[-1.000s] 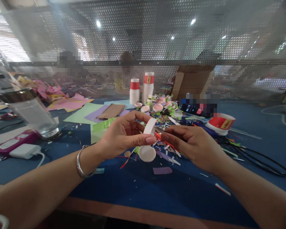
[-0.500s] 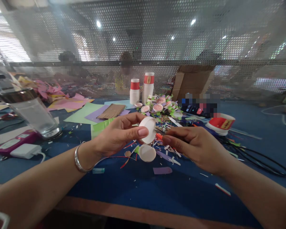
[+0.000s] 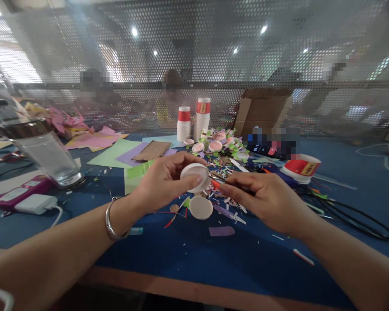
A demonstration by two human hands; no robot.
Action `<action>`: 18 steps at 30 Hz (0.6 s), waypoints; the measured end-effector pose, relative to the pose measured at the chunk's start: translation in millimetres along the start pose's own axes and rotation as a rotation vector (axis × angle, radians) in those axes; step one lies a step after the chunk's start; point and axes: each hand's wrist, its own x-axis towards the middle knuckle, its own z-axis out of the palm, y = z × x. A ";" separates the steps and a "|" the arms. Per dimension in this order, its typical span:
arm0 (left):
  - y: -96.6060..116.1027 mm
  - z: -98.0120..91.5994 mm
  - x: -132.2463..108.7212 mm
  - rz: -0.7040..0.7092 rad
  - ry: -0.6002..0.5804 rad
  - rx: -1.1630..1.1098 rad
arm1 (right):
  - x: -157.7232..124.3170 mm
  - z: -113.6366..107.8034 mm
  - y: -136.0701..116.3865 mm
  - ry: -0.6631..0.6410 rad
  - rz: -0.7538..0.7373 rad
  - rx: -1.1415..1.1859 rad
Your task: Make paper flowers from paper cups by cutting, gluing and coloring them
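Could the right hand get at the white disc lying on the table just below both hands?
Probably yes: the white disc lies uncovered close beside the right hand. But that hand already pinches a thin tool, so its grip is taken; the left hand holds a second disc.

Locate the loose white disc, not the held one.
Head view, centre: loose white disc lies flat on the blue mat among paper scraps, just below the second disc pinched in the left hand, left of the right hand gripping a thin tool.

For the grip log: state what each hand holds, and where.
Left hand pinches white disc by its rim; right hand grips thin tool near its rear end.
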 end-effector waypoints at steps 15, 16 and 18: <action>-8.0 8.6 -4.0 -0.112 0.075 -0.033 | -1.9 0.1 5.9 0.040 -0.081 -0.190; -8.3 8.4 -3.9 -0.114 0.074 -0.028 | -2.1 0.3 6.8 0.042 -0.092 -0.195; -8.6 7.8 -3.3 -0.107 0.073 -0.010 | -2.2 0.6 8.8 0.043 -0.107 -0.201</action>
